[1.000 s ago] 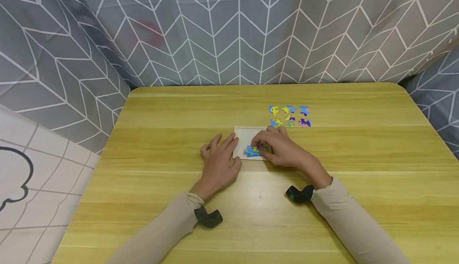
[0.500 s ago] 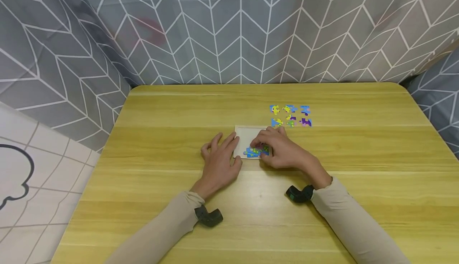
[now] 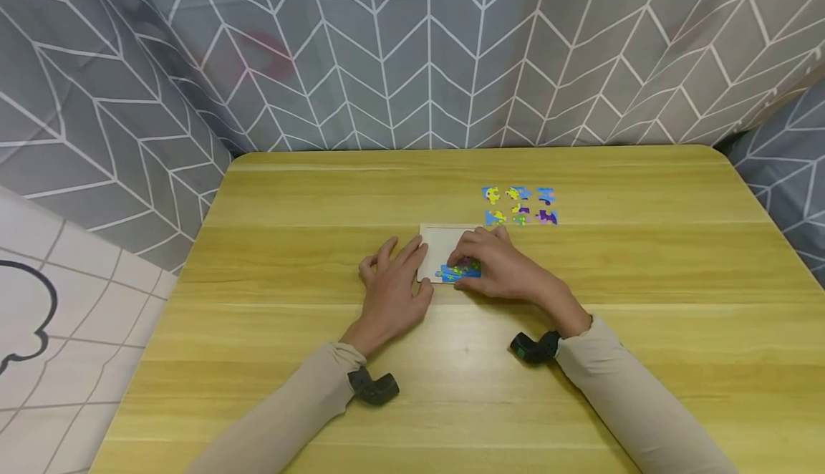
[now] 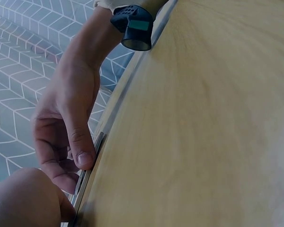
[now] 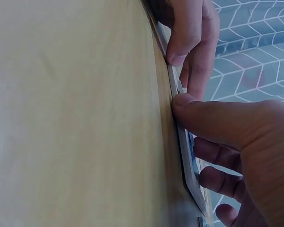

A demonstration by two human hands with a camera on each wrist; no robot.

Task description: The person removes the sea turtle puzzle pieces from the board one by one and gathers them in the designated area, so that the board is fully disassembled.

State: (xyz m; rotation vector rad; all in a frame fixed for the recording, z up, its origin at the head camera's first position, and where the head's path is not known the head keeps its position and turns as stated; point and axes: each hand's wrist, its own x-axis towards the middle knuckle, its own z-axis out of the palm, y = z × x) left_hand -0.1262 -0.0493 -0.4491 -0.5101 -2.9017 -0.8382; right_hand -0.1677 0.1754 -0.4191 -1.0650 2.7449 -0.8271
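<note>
A shallow white puzzle tray (image 3: 440,243) lies flat on the wooden table. Blue and green jigsaw pieces (image 3: 449,273) sit along its near side, partly covered by the right hand. My left hand (image 3: 396,291) rests at the tray's left edge, its fingers extended on the rim and the thumb near the front corner. Over the tray's right half, my right hand (image 3: 505,266) has curled fingers and thumb around a puzzle piece. In the right wrist view the right thumb (image 5: 203,113) touches the tray's front edge, while the fingertips (image 5: 213,179) bend over the tray.
Several loose jigsaw pieces (image 3: 546,216), yellow, blue and purple, lie in two rows behind the right hand. A patterned grey curtain (image 3: 399,59) hangs behind the table (image 3: 309,202). Each wrist carries a black camera (image 3: 374,388).
The right thumb has slid slightly left along the tray's front edge. The pieces beneath it, tilted earlier, now lie straighter along the near side. The left hand stays put.
</note>
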